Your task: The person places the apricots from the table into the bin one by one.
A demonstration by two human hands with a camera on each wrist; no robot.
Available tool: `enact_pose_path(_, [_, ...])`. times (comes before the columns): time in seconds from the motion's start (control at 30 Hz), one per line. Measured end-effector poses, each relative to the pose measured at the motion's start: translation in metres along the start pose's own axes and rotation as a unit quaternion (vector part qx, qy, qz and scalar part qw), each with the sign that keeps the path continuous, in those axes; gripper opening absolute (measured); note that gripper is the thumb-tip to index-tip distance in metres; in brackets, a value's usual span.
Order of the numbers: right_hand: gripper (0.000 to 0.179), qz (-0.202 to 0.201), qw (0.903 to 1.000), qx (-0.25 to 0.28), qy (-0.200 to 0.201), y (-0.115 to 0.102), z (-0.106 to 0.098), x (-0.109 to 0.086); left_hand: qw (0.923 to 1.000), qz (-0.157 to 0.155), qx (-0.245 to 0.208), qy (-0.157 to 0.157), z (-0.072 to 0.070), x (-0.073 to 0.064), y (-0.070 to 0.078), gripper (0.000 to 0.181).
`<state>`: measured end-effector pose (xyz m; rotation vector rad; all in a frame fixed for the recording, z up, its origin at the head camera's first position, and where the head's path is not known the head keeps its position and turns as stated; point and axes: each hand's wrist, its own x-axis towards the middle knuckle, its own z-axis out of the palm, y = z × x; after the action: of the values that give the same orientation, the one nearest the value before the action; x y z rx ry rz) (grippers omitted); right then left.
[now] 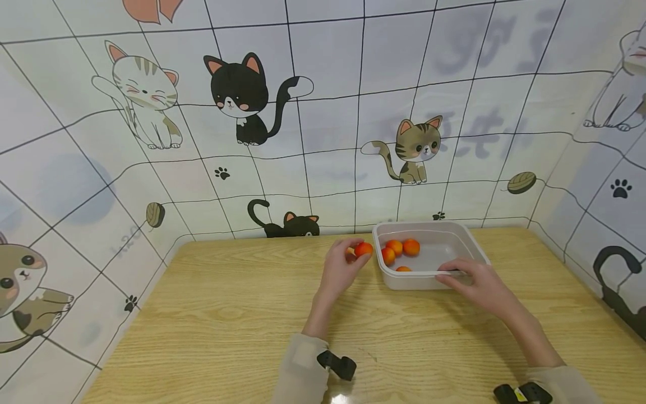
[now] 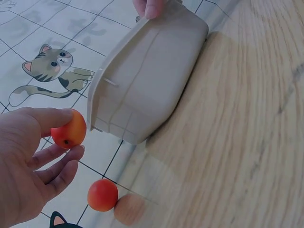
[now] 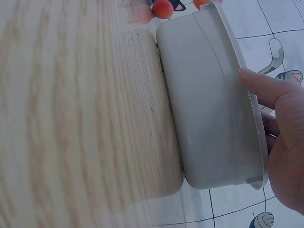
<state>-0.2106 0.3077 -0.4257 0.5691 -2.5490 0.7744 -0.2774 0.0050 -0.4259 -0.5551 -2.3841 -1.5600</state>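
Note:
My left hand pinches a small round red-orange fruit between thumb and fingers, just left of the plastic bin. A dark spot marks the fruit's end in the left wrist view. My right hand grips the near rim of the light grey bin, thumb outside and fingers over the inside. In the bin's left part lie several similar fruits; its right part shows bare floor. Another red fruit rests on the table beyond the left hand, hidden from the head view.
The bin stands at the back of the wood-grain table, near the cat-printed backdrop. That backdrop rises along the back and both sides. Black wrist cameras sit on both light sleeves.

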Motion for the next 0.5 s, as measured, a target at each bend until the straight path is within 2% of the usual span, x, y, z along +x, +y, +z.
enact_pose_path(0.3, [0.012, 0.004, 1.0, 0.001, -0.003, 0.0, -0.001, 0.0, 0.9986, 0.007, -0.052, 0.001, 0.005, 0.001, 0.011, 0.036])
enact_pose_path(0.5, [0.013, -0.002, 1.0, 0.004, -0.002, 0.0, -0.001, 0.0, 0.9975, 0.002, -0.071, 0.0, 0.008, 0.001, 0.017, 0.036])
